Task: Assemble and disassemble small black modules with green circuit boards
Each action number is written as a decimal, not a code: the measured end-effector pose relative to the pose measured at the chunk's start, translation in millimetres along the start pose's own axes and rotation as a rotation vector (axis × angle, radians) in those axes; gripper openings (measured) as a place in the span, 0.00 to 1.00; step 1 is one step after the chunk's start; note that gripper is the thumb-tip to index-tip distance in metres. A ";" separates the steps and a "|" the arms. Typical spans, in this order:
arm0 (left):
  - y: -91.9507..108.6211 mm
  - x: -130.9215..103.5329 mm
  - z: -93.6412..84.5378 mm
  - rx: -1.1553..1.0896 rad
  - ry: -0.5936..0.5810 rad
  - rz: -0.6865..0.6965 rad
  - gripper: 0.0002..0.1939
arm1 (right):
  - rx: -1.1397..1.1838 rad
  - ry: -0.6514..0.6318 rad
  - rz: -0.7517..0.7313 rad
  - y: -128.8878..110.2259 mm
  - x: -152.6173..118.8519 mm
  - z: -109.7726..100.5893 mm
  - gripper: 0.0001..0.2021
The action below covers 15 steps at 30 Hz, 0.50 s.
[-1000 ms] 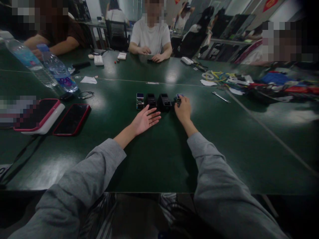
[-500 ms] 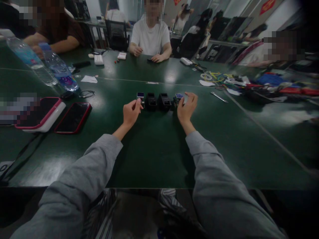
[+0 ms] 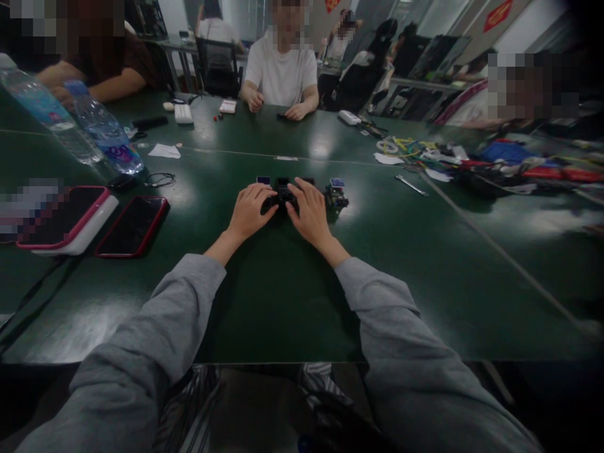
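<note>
Two black box-shaped devices sit between small electronic modules in a row on the table. My left hand (image 3: pixel 252 209) has its fingers curled against the left side of the nearer-left black box-shaped device (image 3: pixel 284 191). From the other side, my right hand (image 3: pixel 310 212) closes its thumb and fingers on the same device. The second black device (image 3: pixel 307 180) is mostly hidden behind my right fingers. Beyond my left fingers shows the top of a small screen module (image 3: pixel 263 180). Another small screen module (image 3: pixel 336 194), with a circuit board beneath, stands apart on the right.
The green table (image 3: pixel 287 302) carries a red-edged phone (image 3: pixel 133 226) and two water bottles (image 3: pixel 106 129) at left. A wrench (image 3: pixel 411 185) and a heap of cables (image 3: pixel 500 157) lie at right. A person in a white shirt (image 3: pixel 282 72) sits opposite.
My right hand has left the right screen module and moved left to the black device. My left hand has shifted from the left screen module towards that device.
</note>
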<state>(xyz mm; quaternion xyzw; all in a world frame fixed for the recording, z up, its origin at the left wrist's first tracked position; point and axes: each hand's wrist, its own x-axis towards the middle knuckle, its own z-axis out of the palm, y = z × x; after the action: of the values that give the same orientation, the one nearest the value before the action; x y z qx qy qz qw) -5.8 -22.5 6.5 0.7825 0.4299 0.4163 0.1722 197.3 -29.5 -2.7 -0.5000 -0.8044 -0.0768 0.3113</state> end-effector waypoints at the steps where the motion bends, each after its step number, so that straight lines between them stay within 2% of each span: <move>1: -2.4 0.7 1.4 0.021 -0.024 0.011 0.16 | -0.004 -0.047 -0.031 -0.9 -0.3 1.3 0.26; 4: -13.8 1.9 6.4 0.094 -0.059 0.027 0.26 | -0.013 -0.154 -0.068 1.1 -1.6 5.3 0.28; 6: -22.0 2.3 10.1 0.150 -0.080 0.040 0.29 | -0.020 -0.175 -0.073 3.7 -2.6 7.5 0.28; 10: -31.9 3.3 14.4 0.208 -0.120 0.077 0.27 | -0.016 -0.192 -0.078 6.2 -3.6 9.7 0.28; 15: -31.6 4.1 13.7 0.243 -0.122 0.086 0.25 | 0.013 -0.204 -0.052 6.6 -2.6 11.2 0.27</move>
<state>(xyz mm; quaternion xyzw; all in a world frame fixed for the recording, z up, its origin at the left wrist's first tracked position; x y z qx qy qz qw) -10.4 0.0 -19.4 0.8390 0.4320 0.3200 0.0842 198.9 -23.4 -14.3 -0.4822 -0.8452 -0.0283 0.2287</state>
